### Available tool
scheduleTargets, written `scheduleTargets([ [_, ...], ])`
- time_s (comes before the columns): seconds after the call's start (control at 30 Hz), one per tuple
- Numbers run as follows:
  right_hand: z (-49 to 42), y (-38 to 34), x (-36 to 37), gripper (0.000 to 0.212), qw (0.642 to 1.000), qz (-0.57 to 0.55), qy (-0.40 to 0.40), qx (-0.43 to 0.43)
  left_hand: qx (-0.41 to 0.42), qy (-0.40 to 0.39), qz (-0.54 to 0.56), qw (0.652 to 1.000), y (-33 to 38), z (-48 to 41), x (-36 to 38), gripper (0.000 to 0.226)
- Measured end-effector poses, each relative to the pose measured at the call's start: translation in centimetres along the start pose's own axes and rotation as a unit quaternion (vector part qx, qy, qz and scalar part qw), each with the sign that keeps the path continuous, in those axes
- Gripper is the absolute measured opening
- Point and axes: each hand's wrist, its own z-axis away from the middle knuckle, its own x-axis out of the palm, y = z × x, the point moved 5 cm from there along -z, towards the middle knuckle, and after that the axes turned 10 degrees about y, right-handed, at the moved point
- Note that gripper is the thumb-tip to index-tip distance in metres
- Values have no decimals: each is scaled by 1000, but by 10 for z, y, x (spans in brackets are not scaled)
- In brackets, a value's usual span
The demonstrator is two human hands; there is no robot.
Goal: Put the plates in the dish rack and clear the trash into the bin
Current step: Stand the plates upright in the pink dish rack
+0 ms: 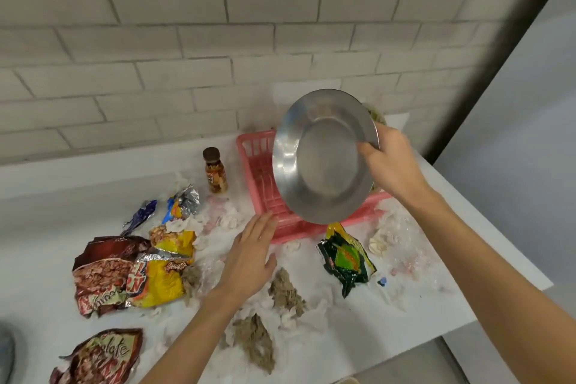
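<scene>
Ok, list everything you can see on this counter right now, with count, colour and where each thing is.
steel plate: one, silver, tilted above the rack
dish rack: one, pink, back of the counter by the wall
bottle: one, brown cap, upright left of the rack
maroon snack bags: two, counter's left front
yellow snack bag: one, crumpled, beside the upper maroon bag
blue-silver wrapper: one, behind the yellow bag
purple wrapper: one, left of the blue-silver one
green packet: one, green and black, in front of the rack
brownish wads: at least two, centre front
white tissues: several, scattered
counter: one, white
left hand: open, near the rack's front edge
right hand: grips the plate's rim
</scene>
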Motion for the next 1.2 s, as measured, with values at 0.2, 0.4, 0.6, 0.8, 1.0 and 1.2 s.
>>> scheduleTargets([
  [0.2,-28,-19,11,29,984,156,13,-88,29,75,-20,997,-1,-8,-3,52],
  [0.4,-43,-53,44,47,959,245,-27,-139,54,106,-63,991,-1,-38,-12,18],
  [0.6,-50,-67,75,50,940,270,-46,-206,-20,101,-51,993,1,-42,0,20],
  [0.8,-48,-44,102,51,931,306,-87,-178,-38,136,-9,990,-4,-39,5,18],
  [1.0,-44,-33,124,57,922,319,-125,-179,-50,157,37,986,-1,-37,5,18],
  [1.2,-40,-21,143,65,925,312,-148,-158,-60,160,80,982,-1,-35,7,19],
])
